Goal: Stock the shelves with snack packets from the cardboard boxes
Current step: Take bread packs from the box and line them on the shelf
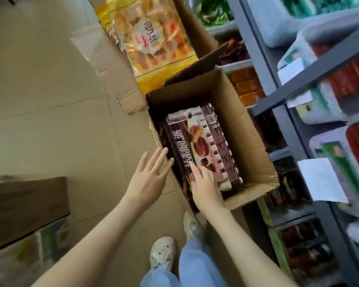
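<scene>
Left hand [151, 175], released with fingers spread, is held at the cardboard box [236, 121] rim; right hand [204, 183] is laid on a brown snack packet [182, 146]; whether it is grasped cannot be told.

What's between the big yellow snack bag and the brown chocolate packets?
The head view shows the far wall and raised flap of the open brown cardboard box between the big yellow snack bag and the brown chocolate packets.
</scene>
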A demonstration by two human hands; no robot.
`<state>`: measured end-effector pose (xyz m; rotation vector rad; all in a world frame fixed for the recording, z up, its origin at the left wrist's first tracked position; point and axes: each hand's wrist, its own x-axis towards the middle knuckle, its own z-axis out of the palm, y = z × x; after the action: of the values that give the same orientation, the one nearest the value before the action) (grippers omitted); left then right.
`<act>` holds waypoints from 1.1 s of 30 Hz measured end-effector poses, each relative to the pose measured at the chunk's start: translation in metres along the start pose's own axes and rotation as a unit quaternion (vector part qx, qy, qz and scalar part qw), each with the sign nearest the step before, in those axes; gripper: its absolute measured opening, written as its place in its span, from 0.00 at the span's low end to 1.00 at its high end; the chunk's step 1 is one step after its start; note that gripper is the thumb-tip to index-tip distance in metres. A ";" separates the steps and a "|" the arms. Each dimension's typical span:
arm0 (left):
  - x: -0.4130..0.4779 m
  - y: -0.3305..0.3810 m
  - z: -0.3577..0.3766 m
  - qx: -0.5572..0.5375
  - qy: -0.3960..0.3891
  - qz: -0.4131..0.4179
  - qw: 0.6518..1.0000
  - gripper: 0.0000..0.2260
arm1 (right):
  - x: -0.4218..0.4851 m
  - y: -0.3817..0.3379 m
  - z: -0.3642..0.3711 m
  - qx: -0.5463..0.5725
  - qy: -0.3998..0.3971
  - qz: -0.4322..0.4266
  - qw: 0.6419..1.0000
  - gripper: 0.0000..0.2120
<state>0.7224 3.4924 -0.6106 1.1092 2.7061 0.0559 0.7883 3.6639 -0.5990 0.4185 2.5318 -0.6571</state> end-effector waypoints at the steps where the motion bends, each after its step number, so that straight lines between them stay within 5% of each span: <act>1: 0.003 -0.011 0.013 0.018 0.006 0.019 1.000 0.34 | 0.019 -0.001 0.012 -0.009 -0.013 -0.017 1.000 0.27; 8: -0.001 -0.044 0.065 0.067 0.064 0.060 0.994 0.33 | 0.094 -0.002 0.059 -0.243 -0.037 -0.049 0.968 0.30; 11: 0.000 -0.034 0.067 0.048 0.077 0.039 0.995 0.32 | 0.097 0.002 0.056 -0.251 0.070 -0.087 0.962 0.17; 15: 0.008 -0.018 0.054 0.038 0.071 0.004 0.997 0.30 | 0.086 0.018 0.022 -0.185 0.139 -0.137 0.963 0.12; 26: 0.108 0.032 -0.111 0.113 0.120 0.169 0.972 0.51 | -0.020 0.023 -0.162 -0.196 0.257 -0.229 0.918 0.10; 30: 0.098 0.045 -0.181 0.117 0.076 0.266 0.954 0.45 | -0.081 -0.009 -0.199 -0.175 0.316 -0.247 0.899 0.08; 33: 0.065 0.061 -0.235 0.074 0.089 0.234 0.965 0.36 | -0.136 -0.038 -0.230 -0.133 0.355 -0.245 0.892 0.12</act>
<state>0.6690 3.5926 -0.3864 1.8517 2.5626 0.0274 0.7995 3.7296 -0.3373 -0.1299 3.4240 -0.3375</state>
